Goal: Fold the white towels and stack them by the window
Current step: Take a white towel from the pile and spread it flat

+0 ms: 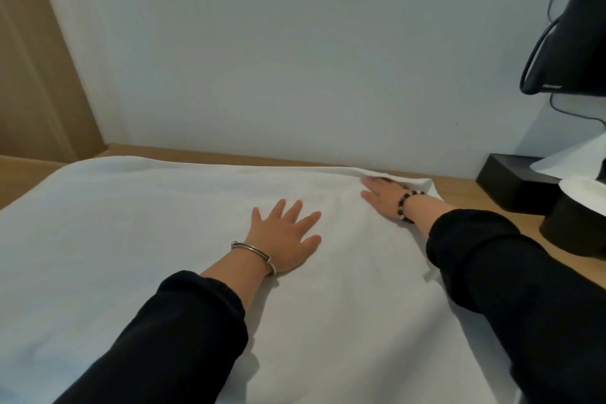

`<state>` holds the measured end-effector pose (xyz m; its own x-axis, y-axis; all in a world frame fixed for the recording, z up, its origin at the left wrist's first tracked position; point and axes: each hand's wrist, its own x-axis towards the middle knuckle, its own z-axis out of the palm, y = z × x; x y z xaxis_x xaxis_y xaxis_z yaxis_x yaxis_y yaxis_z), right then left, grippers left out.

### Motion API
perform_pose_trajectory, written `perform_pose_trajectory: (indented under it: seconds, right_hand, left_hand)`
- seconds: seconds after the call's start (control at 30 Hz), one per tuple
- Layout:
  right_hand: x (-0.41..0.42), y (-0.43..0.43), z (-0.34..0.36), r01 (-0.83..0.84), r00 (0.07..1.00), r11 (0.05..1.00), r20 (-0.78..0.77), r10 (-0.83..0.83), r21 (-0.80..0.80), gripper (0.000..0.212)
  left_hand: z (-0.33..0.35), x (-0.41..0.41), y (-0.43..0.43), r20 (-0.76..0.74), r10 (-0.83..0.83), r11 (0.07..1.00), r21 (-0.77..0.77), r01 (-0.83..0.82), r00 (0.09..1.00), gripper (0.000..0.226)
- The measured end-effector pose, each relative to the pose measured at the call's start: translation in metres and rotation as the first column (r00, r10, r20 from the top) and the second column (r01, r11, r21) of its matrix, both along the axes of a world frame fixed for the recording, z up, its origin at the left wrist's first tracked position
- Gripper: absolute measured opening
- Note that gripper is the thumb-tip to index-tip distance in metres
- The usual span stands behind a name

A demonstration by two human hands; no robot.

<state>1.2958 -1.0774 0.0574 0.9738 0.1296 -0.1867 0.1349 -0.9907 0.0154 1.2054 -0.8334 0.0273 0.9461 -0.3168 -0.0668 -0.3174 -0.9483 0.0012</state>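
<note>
Wooden surface (459, 188): one white towel (164, 223) spread beneath both hands; left hand (285, 239) flat, pressing; right hand (383, 198) grasping its far corner. Folding apparently just starting; stacking outstanding.

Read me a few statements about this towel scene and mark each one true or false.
1. The left hand lies flat, fingers spread, on the white towel. True.
2. The right hand is lifted clear of the towel. False: it rests at the towel's far right corner, fingertips hidden under the cloth.
3. A beaded bracelet is on the right wrist. True.
4. The towel lies on a dark stone counter. False: it lies on a light wooden table.
5. The tissue box at the right is white. False: it is black.
</note>
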Motion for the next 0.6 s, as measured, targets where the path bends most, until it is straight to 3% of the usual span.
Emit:
perform_pose_trajectory:
  seconds: [0.17, 0.27, 0.33, 0.4, 0.47, 0.6]
  right_hand:
    - [0.011, -0.040, 0.000, 0.297, 0.953, 0.955, 0.061, -0.298, 0.027, 0.057]
    - [0.013, -0.025, 0.018, 0.420, 0.907, 0.904, 0.006, -0.421, -0.074, 0.053]
    - [0.005, 0.001, 0.041, 0.369, 0.928, 0.906, 0.034, -0.371, -0.209, 0.048]
    - [0.003, 0.022, 0.040, 0.201, 0.977, 0.933, -0.009, -0.214, -0.299, 0.054]
    - [-0.002, 0.038, 0.027, 0.097, 0.987, 0.957, -0.101, -0.129, -0.272, 0.067]
    - [-0.011, 0.031, 0.009, 0.177, 0.974, 0.968, -0.113, -0.199, -0.176, 0.068]
  left_hand:
    - [0.001, -0.001, 0.000, 0.020, -0.069, 0.997, -0.014, 0.070, 0.997, 0.054]
    - [0.000, 0.004, 0.001, 0.008, -0.102, 0.995, -0.015, 0.102, 0.995, 0.054]
    - [0.001, 0.009, 0.000, -0.001, -0.123, 0.992, -0.013, 0.123, 0.992, 0.054]
    - [0.001, 0.013, -0.003, -0.013, -0.133, 0.991, -0.007, 0.133, 0.991, 0.054]
    - [0.003, 0.018, -0.005, -0.013, -0.139, 0.990, -0.002, 0.139, 0.990, 0.055]
    - [0.008, 0.027, -0.009, -0.035, -0.143, 0.990, 0.015, 0.144, 0.989, 0.055]
